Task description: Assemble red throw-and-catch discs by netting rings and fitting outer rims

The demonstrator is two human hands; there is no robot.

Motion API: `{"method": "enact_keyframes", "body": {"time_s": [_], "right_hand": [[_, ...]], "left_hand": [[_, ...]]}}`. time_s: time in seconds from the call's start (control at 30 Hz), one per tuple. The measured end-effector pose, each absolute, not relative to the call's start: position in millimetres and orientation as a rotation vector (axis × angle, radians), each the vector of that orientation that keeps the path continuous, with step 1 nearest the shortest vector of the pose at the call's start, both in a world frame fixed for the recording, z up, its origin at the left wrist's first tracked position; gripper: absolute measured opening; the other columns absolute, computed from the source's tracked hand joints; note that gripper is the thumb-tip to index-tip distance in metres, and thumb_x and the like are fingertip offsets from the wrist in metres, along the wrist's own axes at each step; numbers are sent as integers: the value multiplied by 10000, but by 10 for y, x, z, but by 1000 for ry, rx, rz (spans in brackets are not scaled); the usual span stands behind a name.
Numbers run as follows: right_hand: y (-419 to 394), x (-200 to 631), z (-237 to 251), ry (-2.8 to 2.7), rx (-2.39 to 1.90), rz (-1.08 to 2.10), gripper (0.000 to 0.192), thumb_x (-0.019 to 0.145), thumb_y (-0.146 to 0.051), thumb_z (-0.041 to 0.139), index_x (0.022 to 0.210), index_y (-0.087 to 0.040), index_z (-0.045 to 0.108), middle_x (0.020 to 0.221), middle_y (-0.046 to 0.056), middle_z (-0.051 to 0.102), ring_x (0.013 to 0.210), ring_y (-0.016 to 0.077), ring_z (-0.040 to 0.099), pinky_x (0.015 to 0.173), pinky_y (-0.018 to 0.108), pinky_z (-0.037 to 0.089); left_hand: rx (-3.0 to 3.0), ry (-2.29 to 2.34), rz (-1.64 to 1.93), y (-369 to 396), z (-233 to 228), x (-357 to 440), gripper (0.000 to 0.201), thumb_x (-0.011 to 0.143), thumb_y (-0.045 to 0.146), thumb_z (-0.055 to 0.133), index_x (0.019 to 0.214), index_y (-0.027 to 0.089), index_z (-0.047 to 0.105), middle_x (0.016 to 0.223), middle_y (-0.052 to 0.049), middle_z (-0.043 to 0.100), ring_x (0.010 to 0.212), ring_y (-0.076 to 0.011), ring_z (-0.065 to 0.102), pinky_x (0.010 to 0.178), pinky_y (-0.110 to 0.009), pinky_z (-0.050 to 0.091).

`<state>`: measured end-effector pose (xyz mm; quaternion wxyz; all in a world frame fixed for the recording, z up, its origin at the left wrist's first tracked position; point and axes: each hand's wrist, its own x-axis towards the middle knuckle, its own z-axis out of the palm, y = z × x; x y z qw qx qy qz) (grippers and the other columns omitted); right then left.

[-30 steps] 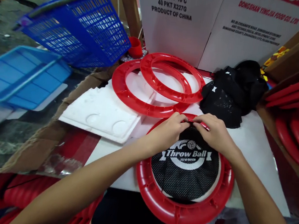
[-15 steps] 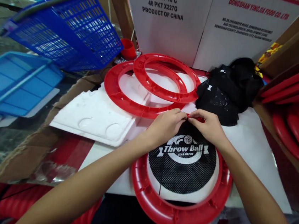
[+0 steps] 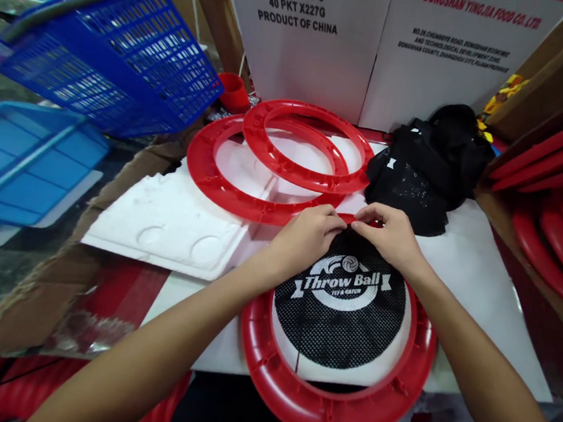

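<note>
A red plastic ring [image 3: 326,407] lies on the white table [image 3: 475,285] in front of me. A black mesh net [image 3: 341,311] printed "Throw Ball" is spread inside it. My left hand [image 3: 303,237] and my right hand [image 3: 392,239] meet at the ring's far rim, fingers pinching the net's top edge there. The fingertips almost touch each other. The rim under my hands is mostly hidden.
Two more red rings [image 3: 276,163] overlap behind my hands. A pile of black nets [image 3: 432,160] sits at the back right. A white foam tray [image 3: 169,226] lies left, blue baskets [image 3: 107,52] beyond it, cardboard boxes [image 3: 380,40] behind, stacked red rings [image 3: 557,220] at right.
Both hands stay at the ring's far rim on the net edge, the fingertips drawing slightly closer. The view has shifted a little; the net sits a bit further up the ring.
</note>
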<state>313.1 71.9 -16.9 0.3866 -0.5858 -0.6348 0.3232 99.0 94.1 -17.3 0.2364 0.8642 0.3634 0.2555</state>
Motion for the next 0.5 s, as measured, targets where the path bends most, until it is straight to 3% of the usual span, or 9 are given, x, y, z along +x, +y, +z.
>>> {"method": "enact_keyframes", "body": {"time_s": [0.23,0.5], "right_hand": [[743,3116,-188,-1616,-1481,823,94,841,-271,770,895,-195,786,866,25,788,793,172,686,780,335,526],[730,3113,-200,-1619,-1465,764,66,847,-250,747,874,-199,780,857,19,786,774,164,681,759,322,518]], "left_hand": [[2524,1079,519,875,-123,1015,311,1053,110,486,1154,137,780,1027,-108,680,892,-204,655,855,-376,578],[2501,1040,548,901,-121,988,290,1064,156,489,1133,157,772,1056,-99,672,939,-205,653,892,-365,570]]}}
